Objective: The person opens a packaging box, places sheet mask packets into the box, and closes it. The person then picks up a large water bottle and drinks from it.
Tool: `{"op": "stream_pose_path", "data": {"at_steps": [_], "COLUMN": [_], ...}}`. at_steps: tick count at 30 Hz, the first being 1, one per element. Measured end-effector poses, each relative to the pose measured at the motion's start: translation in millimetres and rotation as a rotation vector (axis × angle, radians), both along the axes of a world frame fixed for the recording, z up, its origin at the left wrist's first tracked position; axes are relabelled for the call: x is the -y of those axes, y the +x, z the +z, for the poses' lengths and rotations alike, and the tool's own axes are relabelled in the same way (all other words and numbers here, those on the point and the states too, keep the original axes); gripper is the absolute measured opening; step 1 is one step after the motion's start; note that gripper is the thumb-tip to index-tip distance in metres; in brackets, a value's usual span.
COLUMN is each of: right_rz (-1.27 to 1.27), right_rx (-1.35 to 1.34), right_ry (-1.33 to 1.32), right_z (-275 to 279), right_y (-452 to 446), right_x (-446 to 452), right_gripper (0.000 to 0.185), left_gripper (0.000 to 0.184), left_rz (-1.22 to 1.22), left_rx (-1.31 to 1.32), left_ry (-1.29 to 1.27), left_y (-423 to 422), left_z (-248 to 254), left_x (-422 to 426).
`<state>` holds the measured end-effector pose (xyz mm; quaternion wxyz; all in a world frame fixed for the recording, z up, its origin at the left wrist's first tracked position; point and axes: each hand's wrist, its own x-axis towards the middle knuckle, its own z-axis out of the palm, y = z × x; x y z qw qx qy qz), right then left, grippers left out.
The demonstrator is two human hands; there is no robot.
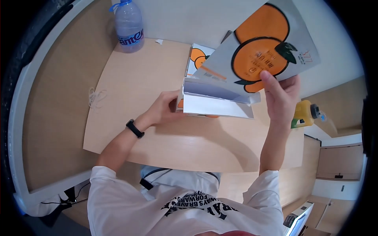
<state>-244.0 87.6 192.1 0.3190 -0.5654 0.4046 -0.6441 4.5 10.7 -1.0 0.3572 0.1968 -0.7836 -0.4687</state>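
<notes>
My left hand (pixel 163 108) grips the left end of an open white cardboard box (pixel 220 106) above the wooden table. The box's inside and a raised white flap face me. My right hand (pixel 281 94) holds up a flat white carton (pixel 260 59) printed with big oranges and green leaves, thumb on its front and fingers behind. The carton is tilted, and its lower edge overlaps the far side of the box. Whether the two are joined, I cannot tell. Behind them lies another orange-printed box (pixel 197 57), partly covered.
A large clear water bottle (pixel 130 29) with a blue cap stands at the table's back left. White string (pixel 96 97) lies near the left edge of the table (pixel 189 145). A yellow bottle (pixel 302 114) is at the right. A paper scrap (pixel 158 41) lies at the back.
</notes>
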Motion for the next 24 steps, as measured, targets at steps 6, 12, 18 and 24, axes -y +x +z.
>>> {"op": "stream_pose_path", "data": {"at_steps": [6, 12, 18, 24], "right_rz": [0.023, 0.259, -0.176, -0.417], "right_rx": [-0.164, 0.103, -0.409, -0.928], "right_ry": [0.075, -0.091, 0.247, 0.464], "right_z": [-11.7, -5.0, -64.3, -152.7], "right_y": [2.8, 0.8, -50.9, -39.6], "right_x": [-11.7, -1.1, 62.3, 113.4], "right_gripper": [0.030, 0.041, 0.043, 0.065], "left_gripper": [0.028, 0.025, 0.030, 0.034], "left_rz": [-0.015, -0.032, -0.047, -0.076], "left_rx": [-0.043, -0.049, -0.027, 0.049], "left_ry": [-0.018, -0.003, -0.023, -0.055], "left_y": [-2.9, -1.8, 2.8, 7.1], "left_z": [5.0, 9.6, 3.1, 11.5], "left_x": [0.2, -0.8, -1.6, -3.1]}}
